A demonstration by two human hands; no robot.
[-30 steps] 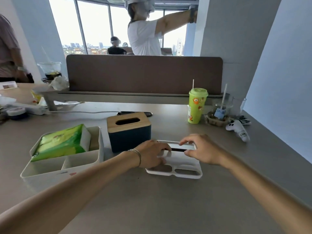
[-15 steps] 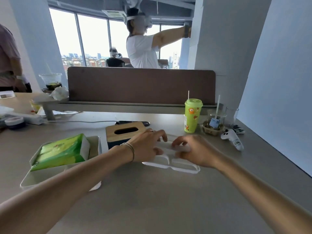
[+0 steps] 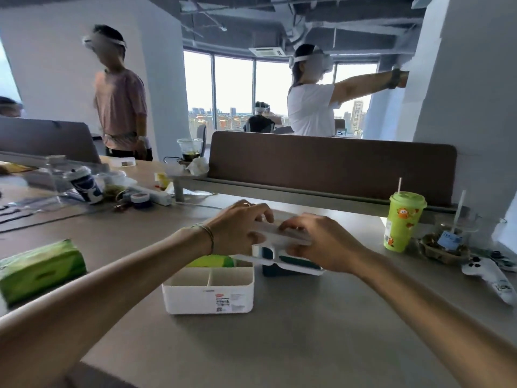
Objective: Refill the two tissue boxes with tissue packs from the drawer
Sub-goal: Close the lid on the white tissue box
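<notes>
Dark box [image 3: 275, 268] mostly hidden behind lid [image 3: 282, 236] and right hand [image 3: 324, 243]. Pack [image 3: 211, 261] in white box [image 3: 208, 292] half hidden by left hand [image 3: 237, 229]. Second pack [image 3: 39, 268] blurred, cut by left edge.

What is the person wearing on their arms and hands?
Both forearms are bare, with no sleeves in view. The left hand has a thin metal bangle at the wrist and a slim ring on one finger. The right hand shows no jewellery or glove.

Bare desk [image 3: 279, 345] ahead; cup [image 3: 402, 221] obstructs right
</notes>
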